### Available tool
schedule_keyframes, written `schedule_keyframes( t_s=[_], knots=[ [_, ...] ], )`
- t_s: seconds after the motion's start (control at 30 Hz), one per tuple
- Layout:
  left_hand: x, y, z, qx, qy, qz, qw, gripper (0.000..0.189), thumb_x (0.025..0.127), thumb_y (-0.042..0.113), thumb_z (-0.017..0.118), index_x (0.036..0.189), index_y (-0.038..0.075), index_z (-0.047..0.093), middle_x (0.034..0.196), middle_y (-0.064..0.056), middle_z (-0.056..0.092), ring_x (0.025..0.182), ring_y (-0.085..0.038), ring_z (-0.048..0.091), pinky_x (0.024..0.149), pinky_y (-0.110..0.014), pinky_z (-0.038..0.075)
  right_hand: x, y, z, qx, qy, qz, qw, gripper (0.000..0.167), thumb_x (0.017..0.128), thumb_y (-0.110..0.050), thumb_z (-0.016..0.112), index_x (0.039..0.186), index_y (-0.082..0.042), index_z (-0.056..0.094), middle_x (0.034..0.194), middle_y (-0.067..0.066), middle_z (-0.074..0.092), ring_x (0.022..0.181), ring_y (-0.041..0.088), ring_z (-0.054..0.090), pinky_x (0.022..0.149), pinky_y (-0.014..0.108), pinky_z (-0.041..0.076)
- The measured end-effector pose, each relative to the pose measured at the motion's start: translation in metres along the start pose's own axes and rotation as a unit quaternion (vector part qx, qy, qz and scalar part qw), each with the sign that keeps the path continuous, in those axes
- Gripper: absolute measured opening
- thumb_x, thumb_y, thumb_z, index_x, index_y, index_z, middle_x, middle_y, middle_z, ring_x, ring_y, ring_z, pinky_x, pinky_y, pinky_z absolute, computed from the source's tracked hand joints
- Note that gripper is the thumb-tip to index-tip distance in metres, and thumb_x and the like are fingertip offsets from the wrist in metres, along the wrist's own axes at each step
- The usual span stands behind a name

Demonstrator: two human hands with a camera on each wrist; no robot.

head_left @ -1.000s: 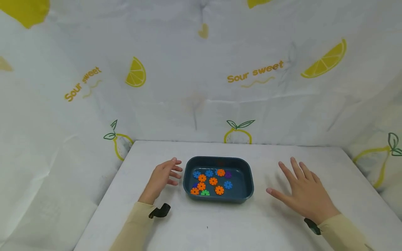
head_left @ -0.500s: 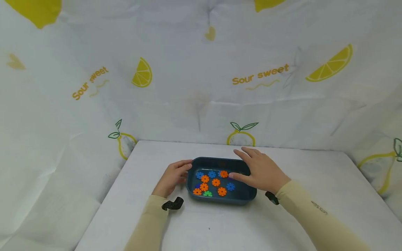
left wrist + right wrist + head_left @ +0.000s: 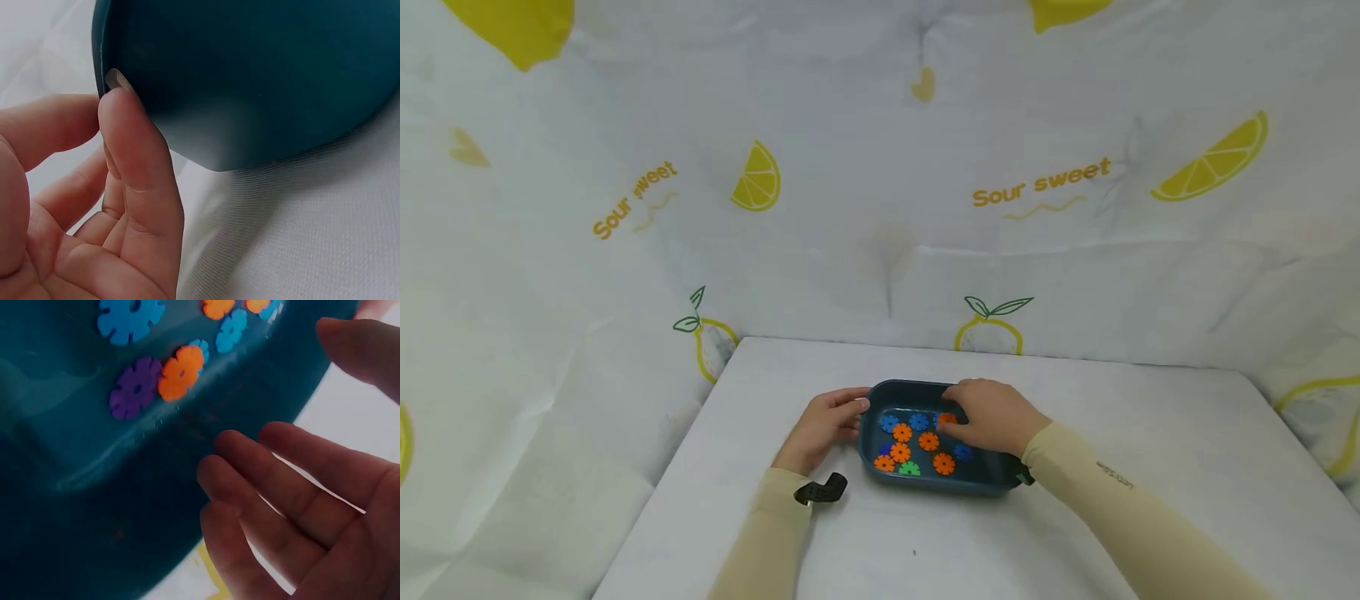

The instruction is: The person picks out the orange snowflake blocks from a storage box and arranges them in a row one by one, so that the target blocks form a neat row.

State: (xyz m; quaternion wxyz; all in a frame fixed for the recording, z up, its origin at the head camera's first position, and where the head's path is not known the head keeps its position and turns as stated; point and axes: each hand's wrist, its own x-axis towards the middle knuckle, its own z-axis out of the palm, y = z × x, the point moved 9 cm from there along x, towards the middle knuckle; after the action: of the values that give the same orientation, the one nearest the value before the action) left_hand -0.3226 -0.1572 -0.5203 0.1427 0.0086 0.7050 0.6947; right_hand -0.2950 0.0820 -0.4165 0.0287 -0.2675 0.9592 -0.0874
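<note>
A dark teal rectangular tray [image 3: 988,473] stands on the white table. Several flower-shaped plastic discs lie in it, including a green disc [image 3: 910,469], an orange disc [image 3: 943,463] and a purple disc [image 3: 135,387]. At the tray's left end, my left hand [image 3: 820,425] holds the rim between thumb and fingers; the left wrist view shows fingertips against the tray wall [image 3: 250,75]. Over the tray's right end is my right hand [image 3: 1000,417], its fingers loosely bent with nothing between them. It hides part of the tray's right side from the head view.
White cloth with lemon prints [image 3: 865,192] hangs behind and beside the table [image 3: 880,550]. A black band [image 3: 822,489] sits on the left wrist, over a beige sleeve [image 3: 767,525].
My right hand has come in from the right and lowered over the tray. The left hand has moved right from beside the tray and taken hold of its rim.
</note>
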Motion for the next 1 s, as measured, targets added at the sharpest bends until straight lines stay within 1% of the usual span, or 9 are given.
schedule_keyframes(
  t_s=[0.1, 0.2, 0.3, 0.37, 0.43, 0.53, 0.63, 0.83, 1.0],
  knots=[
    [0.000, -0.002, 0.001, -0.004, -0.004, -0.001, 1.0000, 0.044, 0.102, 0.031, 0.076, 0.143, 0.014, 0.071, 0.119, -0.006, 0.074, 0.085, -0.016, 0.066, 0.077, -0.027, 0.060, 0.005, 0.000, 0.008, -0.001, -0.018, 0.011, 0.9998, 0.051, 0.096, -0.044, 0.081, 0.127, -0.004, 0.077, 0.117, 0.010, 0.080, 0.105, 0.026, 0.075, 0.097, 0.048, 0.063],
    [0.000, -0.002, 0.003, -0.005, -0.010, 0.000, 0.9999, 0.046, 0.103, 0.032, 0.076, 0.144, 0.014, 0.070, 0.119, -0.005, 0.074, 0.084, -0.015, 0.066, 0.077, -0.027, 0.060, 0.011, 0.001, 0.015, -0.005, -0.033, 0.026, 0.9991, 0.040, 0.095, -0.041, 0.083, 0.111, -0.005, 0.079, 0.095, 0.003, 0.078, 0.085, 0.020, 0.070, 0.082, 0.042, 0.064],
    [-0.001, -0.003, 0.004, -0.005, -0.013, 0.001, 0.9999, 0.046, 0.103, 0.032, 0.075, 0.145, 0.014, 0.069, 0.118, -0.005, 0.073, 0.084, -0.015, 0.065, 0.077, -0.027, 0.060, 0.016, 0.002, 0.020, -0.004, -0.047, 0.040, 0.9981, 0.031, 0.094, -0.038, 0.084, 0.085, -0.010, 0.074, 0.071, -0.003, 0.060, 0.066, 0.016, 0.055, 0.063, 0.033, 0.050],
    [-0.001, -0.004, 0.005, -0.007, -0.016, 0.000, 0.9999, 0.046, 0.102, 0.032, 0.076, 0.145, 0.015, 0.069, 0.118, -0.005, 0.073, 0.084, -0.016, 0.065, 0.077, -0.028, 0.059, 0.019, 0.003, 0.023, -0.002, -0.054, 0.046, 0.9975, 0.037, 0.094, -0.037, 0.084, 0.074, -0.013, 0.065, 0.064, -0.003, 0.047, 0.061, 0.016, 0.046, 0.058, 0.032, 0.038],
    [-0.001, -0.005, 0.006, -0.009, -0.020, 0.000, 0.9998, 0.046, 0.102, 0.032, 0.076, 0.145, 0.016, 0.069, 0.118, -0.005, 0.073, 0.083, -0.016, 0.065, 0.077, -0.028, 0.060, 0.021, 0.003, 0.025, -0.004, -0.052, 0.049, 0.9974, 0.042, 0.093, -0.036, 0.085, 0.068, -0.015, 0.059, 0.063, -0.003, 0.041, 0.060, 0.016, 0.043, 0.057, 0.031, 0.034],
    [0.001, -0.005, 0.007, -0.010, -0.027, 0.004, 0.9996, 0.047, 0.103, 0.033, 0.076, 0.146, 0.016, 0.068, 0.117, -0.006, 0.074, 0.083, -0.016, 0.065, 0.077, -0.028, 0.060, 0.024, 0.003, 0.028, -0.010, -0.045, 0.051, 0.9976, 0.044, 0.093, -0.033, 0.086, 0.066, -0.015, 0.055, 0.063, -0.002, 0.040, 0.059, 0.016, 0.041, 0.058, 0.031, 0.034],
    [0.001, -0.005, 0.006, -0.012, -0.026, 0.006, 0.9996, 0.048, 0.102, 0.035, 0.076, 0.146, 0.016, 0.068, 0.114, -0.005, 0.075, 0.081, -0.015, 0.065, 0.076, -0.027, 0.061, 0.025, 0.000, 0.030, -0.019, -0.038, 0.046, 0.9980, 0.041, 0.092, -0.030, 0.086, 0.068, -0.014, 0.057, 0.063, -0.001, 0.045, 0.059, 0.016, 0.044, 0.057, 0.031, 0.039],
    [0.001, -0.006, 0.003, -0.014, -0.024, 0.003, 0.9996, 0.047, 0.103, 0.036, 0.075, 0.146, 0.018, 0.068, 0.110, -0.003, 0.074, 0.080, -0.015, 0.064, 0.075, -0.027, 0.061, 0.028, -0.008, 0.030, -0.042, -0.023, 0.036, 0.9982, 0.026, 0.090, -0.023, 0.089, 0.080, -0.008, 0.069, 0.070, 0.002, 0.065, 0.061, 0.016, 0.057, 0.061, 0.036, 0.058],
    [0.002, -0.004, 0.002, -0.019, -0.026, 0.001, 0.9995, 0.045, 0.103, 0.034, 0.075, 0.145, 0.020, 0.069, 0.107, -0.003, 0.074, 0.079, -0.015, 0.064, 0.075, -0.027, 0.061, 0.030, -0.009, 0.029, -0.046, -0.015, 0.037, 0.9981, 0.016, 0.091, -0.012, 0.086, 0.083, -0.006, 0.073, 0.072, 0.005, 0.070, 0.061, 0.017, 0.061, 0.063, 0.038, 0.061]
  ],
)
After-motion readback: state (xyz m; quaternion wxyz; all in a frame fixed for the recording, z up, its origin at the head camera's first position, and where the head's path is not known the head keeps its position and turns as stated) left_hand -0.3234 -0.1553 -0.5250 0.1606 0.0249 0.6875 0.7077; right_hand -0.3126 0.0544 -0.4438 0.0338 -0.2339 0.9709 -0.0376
